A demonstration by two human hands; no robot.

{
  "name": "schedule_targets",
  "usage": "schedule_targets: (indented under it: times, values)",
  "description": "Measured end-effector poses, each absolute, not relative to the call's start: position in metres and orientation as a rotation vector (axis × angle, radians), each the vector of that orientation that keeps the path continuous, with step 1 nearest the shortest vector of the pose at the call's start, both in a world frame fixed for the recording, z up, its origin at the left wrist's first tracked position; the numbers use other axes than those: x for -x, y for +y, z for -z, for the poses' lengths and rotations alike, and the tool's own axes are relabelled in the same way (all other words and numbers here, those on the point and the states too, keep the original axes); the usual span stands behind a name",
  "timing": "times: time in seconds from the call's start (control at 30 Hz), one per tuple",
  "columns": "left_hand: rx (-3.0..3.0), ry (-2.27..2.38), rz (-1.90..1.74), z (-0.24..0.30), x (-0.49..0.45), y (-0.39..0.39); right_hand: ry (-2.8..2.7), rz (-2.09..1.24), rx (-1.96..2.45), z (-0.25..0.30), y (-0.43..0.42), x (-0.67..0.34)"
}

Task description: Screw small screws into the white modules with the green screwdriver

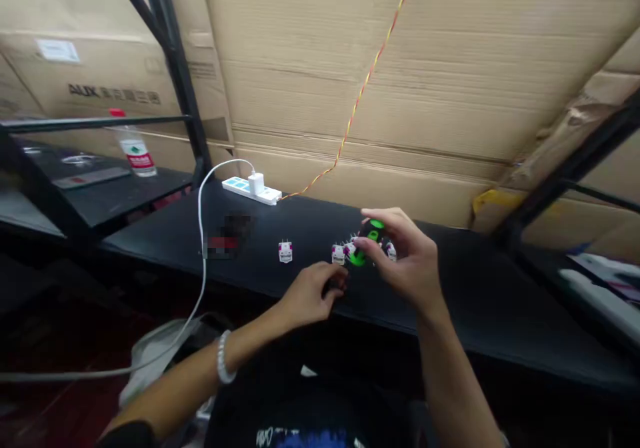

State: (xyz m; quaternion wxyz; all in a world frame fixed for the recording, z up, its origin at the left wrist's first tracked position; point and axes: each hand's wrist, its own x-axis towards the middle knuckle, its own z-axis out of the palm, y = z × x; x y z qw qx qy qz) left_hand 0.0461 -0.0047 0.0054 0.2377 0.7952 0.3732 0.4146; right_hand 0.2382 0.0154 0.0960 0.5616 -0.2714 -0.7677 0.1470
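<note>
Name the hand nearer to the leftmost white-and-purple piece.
Left. The left hand is close by, right of that piece and nearer the wearer; the right hand is farther right, holding a black-green object.

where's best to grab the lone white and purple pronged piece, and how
The white and purple pronged piece is probably best pinched across its two sides, the left hand coming from the near side: its thin prongs point away, and both flanks stand free.
</note>
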Motion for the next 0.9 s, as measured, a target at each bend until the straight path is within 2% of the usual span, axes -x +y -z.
schedule_targets:
  times: [0.1, 0.3, 0.5, 0.7, 0.9]
  values:
    - [-2.175, 1.017, -1.126, -0.0058, -0.0458, -0.0039, -1.817, -0.192, 0.677, -0.097, 0.0157, -0.2368]
    - [-2.102, 1.023, -1.117, -0.0093, -0.0451, -0.0046, -1.759, -0.55, 0.582, -0.0947, 0.0143, -0.2355]
    - [-2.07, 1.033, -1.097, -0.01, -0.0446, -0.0036, -1.794, -0.283, 0.667, -0.0976, 0.0167, -0.2351]
    - [-2.065, 1.029, -1.1, -0.0078, -0.0448, -0.0021, -1.8, -0.6, 0.56, -0.0933, 0.014, -0.2358]
    - [-2.067, 1.013, -1.083, -0.0087, -0.0435, -0.0023, -1.811, -0.271, 0.653, -0.0951, 0.0171, -0.2318]
